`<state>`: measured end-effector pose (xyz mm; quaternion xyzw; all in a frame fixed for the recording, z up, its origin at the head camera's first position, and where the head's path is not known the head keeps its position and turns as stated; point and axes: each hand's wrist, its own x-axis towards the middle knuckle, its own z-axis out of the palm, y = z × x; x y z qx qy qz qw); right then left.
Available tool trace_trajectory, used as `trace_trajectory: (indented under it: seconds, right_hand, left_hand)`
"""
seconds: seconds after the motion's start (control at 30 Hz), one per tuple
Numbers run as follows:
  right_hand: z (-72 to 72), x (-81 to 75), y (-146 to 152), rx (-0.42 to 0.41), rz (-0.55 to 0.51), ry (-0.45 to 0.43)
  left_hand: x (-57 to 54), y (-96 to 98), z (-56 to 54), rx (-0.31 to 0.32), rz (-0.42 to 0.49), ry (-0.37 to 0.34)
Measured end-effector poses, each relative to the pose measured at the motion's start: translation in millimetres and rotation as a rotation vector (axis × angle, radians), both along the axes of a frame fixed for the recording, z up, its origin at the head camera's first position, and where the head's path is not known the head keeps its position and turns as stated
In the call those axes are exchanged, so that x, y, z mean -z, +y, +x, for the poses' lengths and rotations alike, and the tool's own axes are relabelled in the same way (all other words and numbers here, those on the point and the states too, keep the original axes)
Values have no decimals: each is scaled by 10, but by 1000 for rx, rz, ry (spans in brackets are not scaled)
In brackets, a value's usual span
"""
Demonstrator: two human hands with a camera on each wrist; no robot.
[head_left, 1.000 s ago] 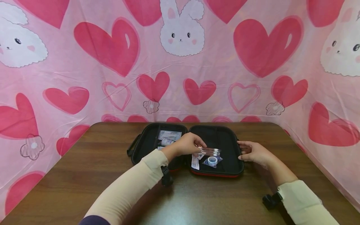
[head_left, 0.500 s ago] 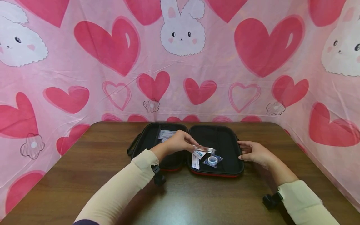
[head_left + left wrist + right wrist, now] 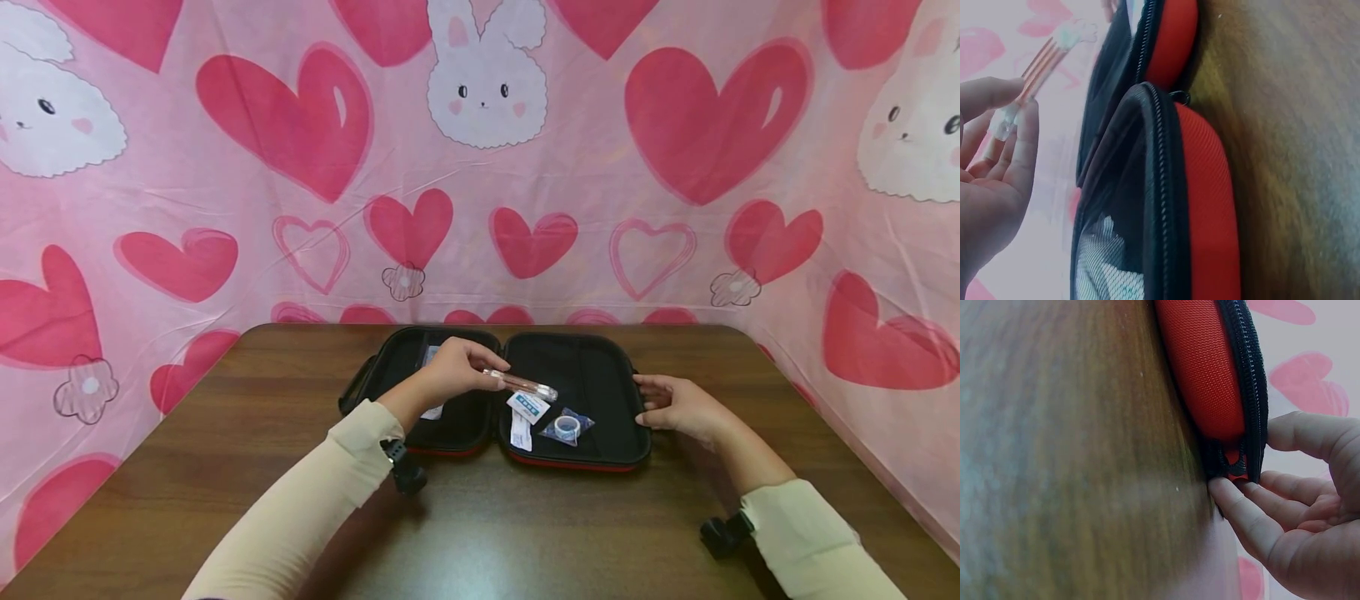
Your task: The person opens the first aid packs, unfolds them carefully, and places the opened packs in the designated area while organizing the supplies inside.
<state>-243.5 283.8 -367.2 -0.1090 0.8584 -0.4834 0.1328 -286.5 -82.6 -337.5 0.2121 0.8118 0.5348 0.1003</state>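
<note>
A black first-aid case [image 3: 600, 371] with red outer sides lies unfolded on the table. Over its middle my left hand [image 3: 452, 367] pinches one end of a clear pack of cotton swabs [image 3: 534, 387] with brown sticks; in the left wrist view the pack [image 3: 1042, 69] slants up between thumb and fingers. My right hand [image 3: 682, 408] is at the case's right edge. In the right wrist view its thumb touches the zipped rim [image 3: 1254, 387] and its fingers reach the side below. The right half holds a bagged roll of tape [image 3: 567, 428], a white-and-blue sachet [image 3: 528, 406] and a white packet [image 3: 521, 433].
In the left half, packets show behind mesh [image 3: 1100, 262], partly hidden by my left arm. A carry handle [image 3: 354, 387] sticks out at the case's left. The brown wooden table [image 3: 510, 533] ends at a pink heart-print cloth [image 3: 525, 175].
My left hand has drawn the cotton swabs up and leftward from the right half towards the hinge, uncovering the white-and-blue sachet. My right hand has stayed at the case's edge.
</note>
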Motion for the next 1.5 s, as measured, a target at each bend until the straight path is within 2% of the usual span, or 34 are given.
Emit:
trace_trajectory:
  seconds: [0.2, 0.33, 0.7, 0.93, 1.3, 1.5]
  right_hand:
    - [0, -1, -5, -1, -2, 4]
    - [6, -8, -6, -8, 4, 12]
    - [5, -10, -11, 1, 8, 7]
    - [9, -10, -8, -5, -2, 8]
    - [15, -1, 2, 1, 12, -3]
    - [13, -5, 0, 6, 17, -2]
  left_hand:
    - [-32, -113, 13, -59, -7, -48]
    - [-18, -196, 4, -60, 35, -42]
    - [-73, -363, 92, -67, 108, -31]
    - [-29, -474, 115, -94, 52, 11]
    - [21, -786, 190, -58, 46, 57]
    - [64, -983, 233, -114, 57, 43]
